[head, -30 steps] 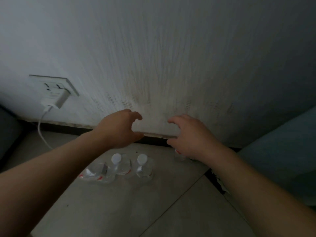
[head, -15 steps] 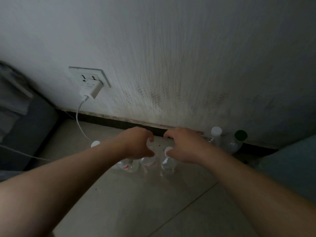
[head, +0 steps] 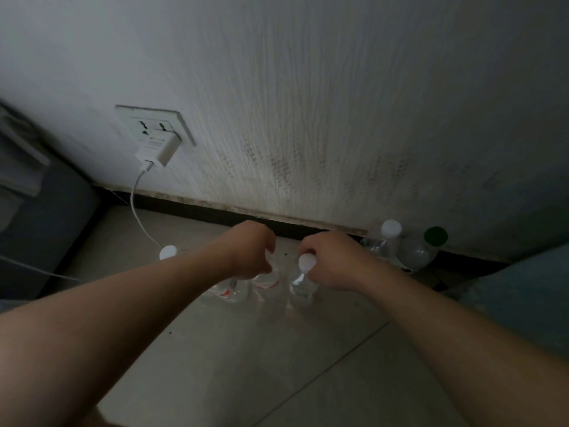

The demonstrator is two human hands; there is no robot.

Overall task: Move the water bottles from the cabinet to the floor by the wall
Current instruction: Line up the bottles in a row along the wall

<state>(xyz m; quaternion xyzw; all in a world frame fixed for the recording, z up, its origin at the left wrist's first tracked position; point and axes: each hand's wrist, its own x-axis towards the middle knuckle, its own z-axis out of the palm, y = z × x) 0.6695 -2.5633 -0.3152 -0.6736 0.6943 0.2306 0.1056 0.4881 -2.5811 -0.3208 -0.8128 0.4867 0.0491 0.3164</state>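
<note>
Several clear water bottles stand on the tiled floor near the wall. My left hand (head: 251,252) curls over the top of a red-labelled bottle (head: 267,280), hiding its cap. My right hand (head: 334,261) pinches the neck of a white-capped bottle (head: 303,283) just under its cap. Another red-labelled bottle (head: 229,291) stands partly behind my left wrist. A white cap (head: 168,252) of a further bottle shows left of my left forearm. By the skirting at the right stand a white-capped bottle (head: 388,238) and a green-capped bottle (head: 423,249).
A wall socket (head: 154,124) holds a white charger (head: 158,151), and its cable (head: 138,217) trails over the floor to the left. Dark grey furniture (head: 40,229) stands at the left. A teal cushion or seat (head: 523,297) fills the right edge.
Both hands came down from in front of the wall onto the bottle tops and closed round them. The view shifted, bringing the socket and the two right-hand bottles into sight.
</note>
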